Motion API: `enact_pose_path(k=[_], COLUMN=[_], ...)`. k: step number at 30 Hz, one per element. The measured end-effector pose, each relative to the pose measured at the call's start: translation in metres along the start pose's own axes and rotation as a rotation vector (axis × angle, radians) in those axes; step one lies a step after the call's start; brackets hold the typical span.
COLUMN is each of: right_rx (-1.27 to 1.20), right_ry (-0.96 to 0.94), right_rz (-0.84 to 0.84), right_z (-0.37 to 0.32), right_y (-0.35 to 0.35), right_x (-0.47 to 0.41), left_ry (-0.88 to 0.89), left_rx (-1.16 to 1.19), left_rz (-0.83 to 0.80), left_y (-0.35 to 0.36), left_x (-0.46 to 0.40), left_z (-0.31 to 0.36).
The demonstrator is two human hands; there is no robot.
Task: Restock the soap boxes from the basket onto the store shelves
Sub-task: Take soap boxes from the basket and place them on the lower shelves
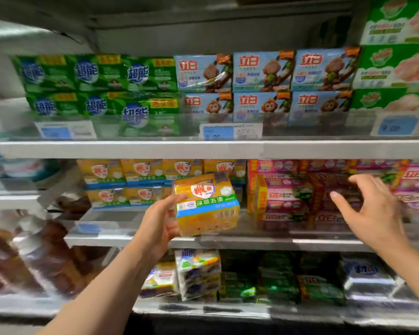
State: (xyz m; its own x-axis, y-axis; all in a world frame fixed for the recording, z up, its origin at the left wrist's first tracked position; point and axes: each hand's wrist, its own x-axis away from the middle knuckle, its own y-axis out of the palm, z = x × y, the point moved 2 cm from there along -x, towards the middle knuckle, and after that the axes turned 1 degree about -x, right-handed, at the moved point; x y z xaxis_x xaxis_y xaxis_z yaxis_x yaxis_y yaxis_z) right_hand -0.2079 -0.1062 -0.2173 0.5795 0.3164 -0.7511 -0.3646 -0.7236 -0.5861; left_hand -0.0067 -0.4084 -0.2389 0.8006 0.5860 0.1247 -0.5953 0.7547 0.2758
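Note:
My left hand (159, 223) grips a yellow soap box (206, 204) with a red logo and a green and blue band, held up in front of the middle shelf (240, 240). Behind it stand stacked rows of matching yellow soap boxes (140, 180). My right hand (370, 209) hovers open, fingers spread, just in front of the pink and red soap packs (286, 197) on the same shelf, holding nothing. The basket is out of view.
The upper shelf (203, 148) carries green soap packs (99, 78), blue monkey-print boxes (264, 78) and green-and-white boxes (394, 68). The bottom shelf holds mixed soap packs (198, 274). Brown bottles (34, 257) stand at the left.

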Motion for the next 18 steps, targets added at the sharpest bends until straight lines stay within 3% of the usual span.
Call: enact_pose_path(k=[5, 9, 15, 18], right_rx=[0.012, 0.018, 0.038, 0.049], right_ry=[-0.047, -0.034, -0.065, -0.063], right_rz=[-0.005, -0.002, -0.026, -0.049], right_z=[0.001, 0.004, -0.003, -0.006], right_y=[0.0, -0.002, 0.001, 0.007], right_x=[0.004, 0.005, 0.009, 0.01], left_ry=[-0.146, -0.161, 0.192, 0.367], left_rx=[0.06, 0.009, -0.15, -0.269], left_rz=[0.117, 0.077, -0.022, -0.145], left_y=[0.007, 0.006, 0.01, 0.01], left_x=[-0.016, -0.026, -0.047, -0.066], left_z=[-0.011, -0.012, 0.012, 0.015])
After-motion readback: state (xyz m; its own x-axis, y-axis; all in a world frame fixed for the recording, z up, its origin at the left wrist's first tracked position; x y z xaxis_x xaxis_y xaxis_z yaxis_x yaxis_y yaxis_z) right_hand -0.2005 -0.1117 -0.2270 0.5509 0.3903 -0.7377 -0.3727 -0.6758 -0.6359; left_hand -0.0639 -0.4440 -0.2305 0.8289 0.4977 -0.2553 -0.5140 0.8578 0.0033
